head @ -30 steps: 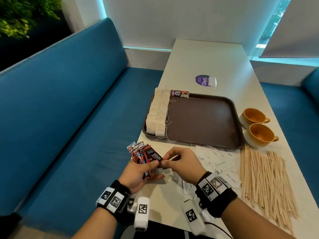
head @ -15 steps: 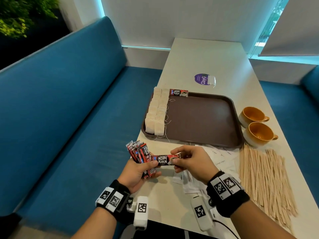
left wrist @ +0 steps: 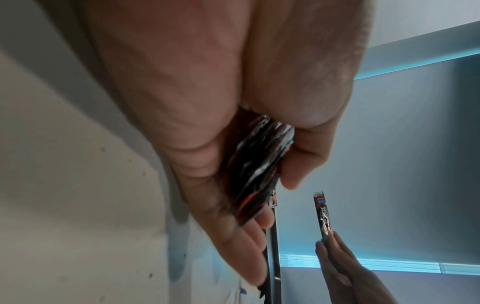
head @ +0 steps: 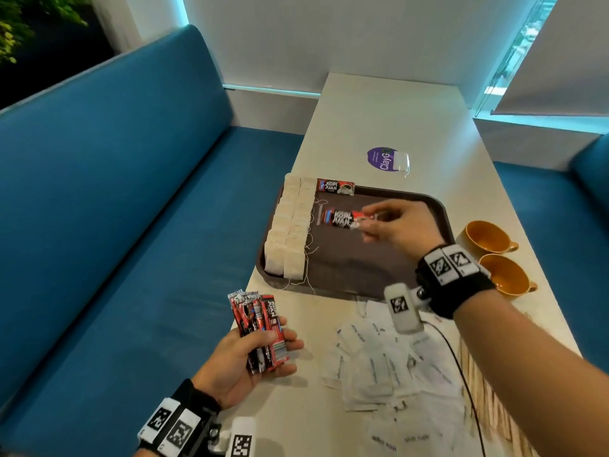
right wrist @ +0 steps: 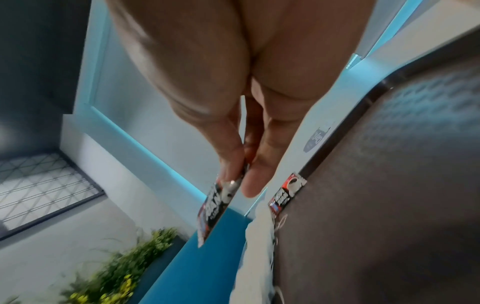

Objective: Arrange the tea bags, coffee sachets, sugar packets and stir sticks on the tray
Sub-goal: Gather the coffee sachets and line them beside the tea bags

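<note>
While the right hand [head: 400, 230] reaches over the middle of the dark brown rectangular plastic tray [head: 431, 206], its thumb and fingertips pinch one end of a red-and-black coffee sachet [head: 339, 218], which hangs flat above the tray floor in the centre of the head view. Whether the sachet touches the tray cannot be told. Just above it in the frame, a second red-and-black sachet [head: 335, 187] lies against the tray's far rim, beside the top of two rows of white square tea bags [head: 291, 225] that fill the tray's left side, their strings trailing onto the brown surface.

Lower left of centre, the left hand [head: 240, 357] is curled around a fanned bundle of matching coffee sachets [head: 260, 331] at the near edge of the pale counter [head: 379, 110]. To the right of that hand, a loose heap of white paper sugar packets [head: 379, 361] lies on the counter, and pale wooden stir sticks [head: 501, 410] show at the lower right, partly hidden by the right forearm. Two orange ceramic cups [head: 494, 255] sit just right of the tray.
</note>
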